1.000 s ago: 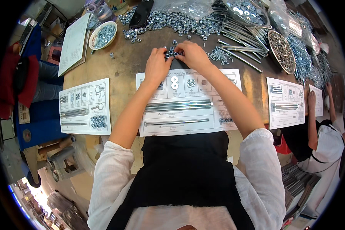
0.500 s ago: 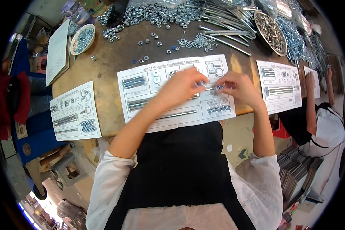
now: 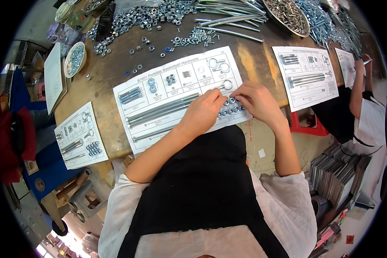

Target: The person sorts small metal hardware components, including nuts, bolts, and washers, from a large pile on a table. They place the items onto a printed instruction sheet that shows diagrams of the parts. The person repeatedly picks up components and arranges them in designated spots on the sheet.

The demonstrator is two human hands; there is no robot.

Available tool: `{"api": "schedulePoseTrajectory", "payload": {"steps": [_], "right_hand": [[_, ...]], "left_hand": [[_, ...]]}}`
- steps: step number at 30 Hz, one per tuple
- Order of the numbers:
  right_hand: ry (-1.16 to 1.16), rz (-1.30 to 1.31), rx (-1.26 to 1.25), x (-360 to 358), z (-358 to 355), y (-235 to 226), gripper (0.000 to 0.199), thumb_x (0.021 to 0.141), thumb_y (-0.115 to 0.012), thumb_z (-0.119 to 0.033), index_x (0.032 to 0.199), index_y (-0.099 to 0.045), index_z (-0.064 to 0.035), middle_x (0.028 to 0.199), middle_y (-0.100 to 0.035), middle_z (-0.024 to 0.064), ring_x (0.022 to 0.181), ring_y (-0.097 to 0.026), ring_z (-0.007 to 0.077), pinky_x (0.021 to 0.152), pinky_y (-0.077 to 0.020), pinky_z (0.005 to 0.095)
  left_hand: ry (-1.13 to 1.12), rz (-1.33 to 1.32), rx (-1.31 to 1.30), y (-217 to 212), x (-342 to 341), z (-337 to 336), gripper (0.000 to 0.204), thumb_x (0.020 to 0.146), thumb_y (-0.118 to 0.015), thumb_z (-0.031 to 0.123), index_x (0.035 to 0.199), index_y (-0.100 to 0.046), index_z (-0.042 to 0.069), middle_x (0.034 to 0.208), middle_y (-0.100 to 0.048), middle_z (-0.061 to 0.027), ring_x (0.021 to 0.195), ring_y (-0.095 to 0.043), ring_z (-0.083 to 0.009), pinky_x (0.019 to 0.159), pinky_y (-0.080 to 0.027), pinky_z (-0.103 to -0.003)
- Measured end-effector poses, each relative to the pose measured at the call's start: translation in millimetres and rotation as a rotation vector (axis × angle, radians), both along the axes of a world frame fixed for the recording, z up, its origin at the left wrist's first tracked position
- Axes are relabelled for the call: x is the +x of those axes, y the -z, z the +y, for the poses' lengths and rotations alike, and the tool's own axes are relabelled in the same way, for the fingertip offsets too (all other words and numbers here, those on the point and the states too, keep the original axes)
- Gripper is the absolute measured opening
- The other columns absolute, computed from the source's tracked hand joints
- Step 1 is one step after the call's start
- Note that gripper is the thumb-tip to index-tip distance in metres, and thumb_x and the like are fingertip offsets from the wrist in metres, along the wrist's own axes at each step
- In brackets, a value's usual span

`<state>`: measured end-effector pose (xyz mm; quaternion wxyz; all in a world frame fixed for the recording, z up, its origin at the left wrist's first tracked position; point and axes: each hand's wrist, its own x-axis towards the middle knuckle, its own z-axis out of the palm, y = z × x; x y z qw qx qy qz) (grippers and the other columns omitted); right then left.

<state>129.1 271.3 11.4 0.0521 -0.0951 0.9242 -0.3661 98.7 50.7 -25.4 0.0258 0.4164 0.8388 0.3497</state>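
Note:
A printed paper sheet (image 3: 159, 110) with hardware pictures lies at the table's front edge. Metal nuts (image 3: 230, 109) stand in rows on its right end. Over these rows, my left hand (image 3: 205, 110) has its fingers pressed together, fingertips beside the nuts; whatever they hold is hidden. My right hand (image 3: 259, 102) pinches at a nut in the upper row, close to my left fingertips. Long metal bolts (image 3: 163, 111) rest across the sheet's middle. A ring pin (image 3: 227, 85) lies just above my hands. Flat washers (image 3: 152, 85) sit on the sheet's upper part.
Loose nuts (image 3: 137, 19), small screws (image 3: 196, 37) and long rods (image 3: 234, 29) are heaped at the back. Bowls of hardware stand at back left (image 3: 75, 59) and back right (image 3: 290, 17). Similar sheets lie left (image 3: 81, 136) and right (image 3: 307, 77). Another person's arm (image 3: 356, 96) reaches in at far right.
Both hands have come down to the nut rows on the sheet's right end. The ring pin is now uncovered. The view has shifted, so the table appears moved leftward and up.

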Motion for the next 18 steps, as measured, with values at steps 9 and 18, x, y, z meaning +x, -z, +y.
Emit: {"api": "schedulePoseTrajectory", "payload": {"steps": [9, 18], "right_hand": [[-0.004, -0.004, 0.019, 8, -5, -4, 0.009, 0.088, -0.067, -0.005, 0.095, -0.074, -0.0054, 0.089, -0.066, 0.0098, 0.081, -0.066, 0.0301, 0.072, -0.0521, 0.0372], [0.017, -0.006, -0.177, -23, -32, -32, 0.014, 0.093, -0.064, -0.011, 0.101, -0.075, -0.0074, 0.096, -0.071, 0.0097, 0.083, -0.068, 0.0267, 0.074, -0.0537, 0.0351]], "left_hand": [[-0.028, -0.017, 0.046, -5, 15, -4, 0.032, 0.080, -0.062, -0.006, 0.111, -0.066, -0.001, 0.100, -0.060, -0.0099, 0.094, -0.064, -0.0287, 0.079, -0.055, -0.038], [-0.510, -0.104, 0.244, -29, -84, -80, 0.018, 0.094, -0.066, 0.013, 0.110, -0.071, 0.011, 0.096, -0.065, -0.0113, 0.080, -0.066, -0.0263, 0.074, -0.053, -0.035]]}}
